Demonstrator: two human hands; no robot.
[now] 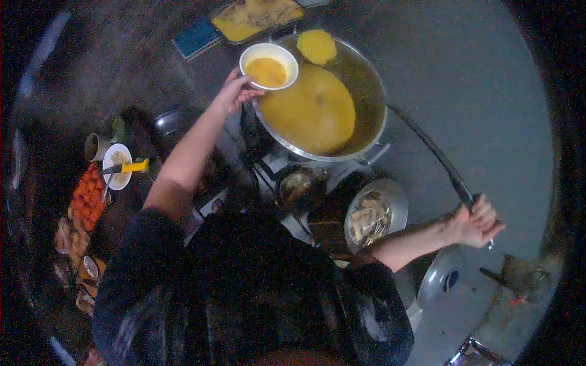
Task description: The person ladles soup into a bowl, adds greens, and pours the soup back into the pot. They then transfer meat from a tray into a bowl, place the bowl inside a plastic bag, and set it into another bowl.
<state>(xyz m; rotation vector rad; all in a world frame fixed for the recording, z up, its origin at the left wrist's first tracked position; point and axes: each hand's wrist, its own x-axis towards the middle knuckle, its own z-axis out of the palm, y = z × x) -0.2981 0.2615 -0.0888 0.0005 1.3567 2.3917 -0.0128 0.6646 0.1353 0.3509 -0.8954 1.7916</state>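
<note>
A white bowl (294,71) with yellow-orange liquid is in my left hand (232,93), thumb at its rim and fingers beneath. It is over the near-left side of a large metal pot (371,131) of yellow soup (311,116). My right hand (476,224), far out to the right, is closed around the end of a long-handled ladle (430,141). Its dark handle runs to the pot's right rim, then is hard to follow against the inner wall. A round yellow patch (317,47) at the pot's far side looks like the ladle's filled head.
Behind the pot stands a tray (229,36) of yellow food beside a blue object (196,38). A metal bowl (400,207) of pale pieces is near my right arm, and a lid (442,280) beyond it. Left are a white plate (125,149), yellow-handled tool (135,166) and red tomatoes (88,196).
</note>
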